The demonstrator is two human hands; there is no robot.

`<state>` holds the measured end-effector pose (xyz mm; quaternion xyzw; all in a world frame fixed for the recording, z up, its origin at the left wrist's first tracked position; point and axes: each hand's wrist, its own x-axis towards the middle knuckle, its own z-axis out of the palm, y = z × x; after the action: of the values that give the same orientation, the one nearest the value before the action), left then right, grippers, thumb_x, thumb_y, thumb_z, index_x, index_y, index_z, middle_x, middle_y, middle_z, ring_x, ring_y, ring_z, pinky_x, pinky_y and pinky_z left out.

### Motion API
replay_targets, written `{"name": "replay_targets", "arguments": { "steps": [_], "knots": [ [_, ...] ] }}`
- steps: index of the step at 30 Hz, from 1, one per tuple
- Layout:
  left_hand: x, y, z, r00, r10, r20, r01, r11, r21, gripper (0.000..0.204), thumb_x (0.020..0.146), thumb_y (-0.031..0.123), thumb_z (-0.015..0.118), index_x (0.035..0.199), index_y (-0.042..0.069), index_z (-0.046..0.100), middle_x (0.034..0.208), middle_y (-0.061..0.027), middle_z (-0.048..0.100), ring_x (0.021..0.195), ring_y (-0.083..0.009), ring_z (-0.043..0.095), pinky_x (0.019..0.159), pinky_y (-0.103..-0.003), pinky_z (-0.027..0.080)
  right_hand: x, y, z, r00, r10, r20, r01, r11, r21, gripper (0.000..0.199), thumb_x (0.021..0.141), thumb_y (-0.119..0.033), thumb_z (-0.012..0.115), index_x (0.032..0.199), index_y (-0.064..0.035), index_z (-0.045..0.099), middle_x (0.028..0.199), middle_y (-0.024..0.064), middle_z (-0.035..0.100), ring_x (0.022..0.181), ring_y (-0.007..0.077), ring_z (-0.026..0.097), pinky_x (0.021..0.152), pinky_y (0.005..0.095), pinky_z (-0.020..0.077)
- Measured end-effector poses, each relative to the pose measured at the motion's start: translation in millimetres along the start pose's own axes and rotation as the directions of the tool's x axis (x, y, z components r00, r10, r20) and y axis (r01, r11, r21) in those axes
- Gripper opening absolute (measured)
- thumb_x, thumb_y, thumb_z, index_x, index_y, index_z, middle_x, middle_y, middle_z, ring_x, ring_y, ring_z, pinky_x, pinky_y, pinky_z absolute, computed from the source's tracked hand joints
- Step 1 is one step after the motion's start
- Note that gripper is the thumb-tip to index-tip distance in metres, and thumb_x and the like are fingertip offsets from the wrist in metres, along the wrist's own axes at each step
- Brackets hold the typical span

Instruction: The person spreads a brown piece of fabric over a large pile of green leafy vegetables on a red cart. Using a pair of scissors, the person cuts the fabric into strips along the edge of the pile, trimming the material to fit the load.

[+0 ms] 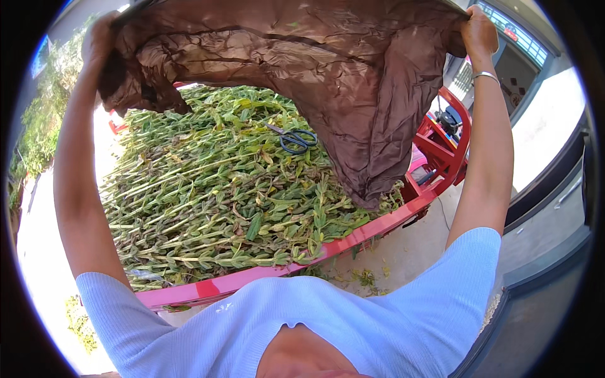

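Observation:
Both arms are raised high, and a thin, crumpled brown cloth hangs spread between my hands. My left hand is closed on its upper left corner, partly in shadow. At the upper right, my right hand grips the other corner. The cloth droops lowest on the right, almost down to the red side rail. Beneath it lies a thick layer of cut green stalks with leaves and pods. A pair of dark-handled scissors rests on top of the stalks.
The stalks fill the bed of a red cart, whose curved red frame rises at the right. Fallen leaves litter the pale ground below the rail. Shrubs grow on the left; a doorway stands at the far right.

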<state>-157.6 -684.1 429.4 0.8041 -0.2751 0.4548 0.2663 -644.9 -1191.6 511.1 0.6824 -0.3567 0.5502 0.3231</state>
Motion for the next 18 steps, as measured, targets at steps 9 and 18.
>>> {"name": "replay_targets", "arguments": {
  "steps": [9,18],
  "knots": [
    [-158.5,-94.7,-78.9,0.979,-0.154,0.130,0.140,0.984,0.109,0.017,0.088,0.016,0.056,0.096,0.011,0.069,0.080,-0.0098,0.068,0.073,-0.0178,0.064,0.067,-0.031,0.049,-137.0,10.3,-53.3,0.920,-0.391,0.032,0.231,0.605,0.762,0.022,0.073,0.006,0.066,0.093,-0.0024,0.064,0.084,0.0089,0.063,0.075,0.0180,0.063,0.066,0.0271,0.0477],
    [-419.4,-176.0,-152.9,0.912,-0.294,0.286,0.269,0.955,0.124,0.019,0.075,-0.005,0.060,0.088,0.006,0.069,0.085,-0.0077,0.066,0.079,-0.0192,0.063,0.070,-0.028,0.049,-386.7,43.1,-117.7,0.339,-0.713,0.613,-0.464,0.441,0.769,0.028,0.061,0.007,0.060,0.088,0.0018,0.064,0.079,0.0160,0.065,0.071,0.0310,0.064,0.067,0.0326,0.0504]
  ]
}}
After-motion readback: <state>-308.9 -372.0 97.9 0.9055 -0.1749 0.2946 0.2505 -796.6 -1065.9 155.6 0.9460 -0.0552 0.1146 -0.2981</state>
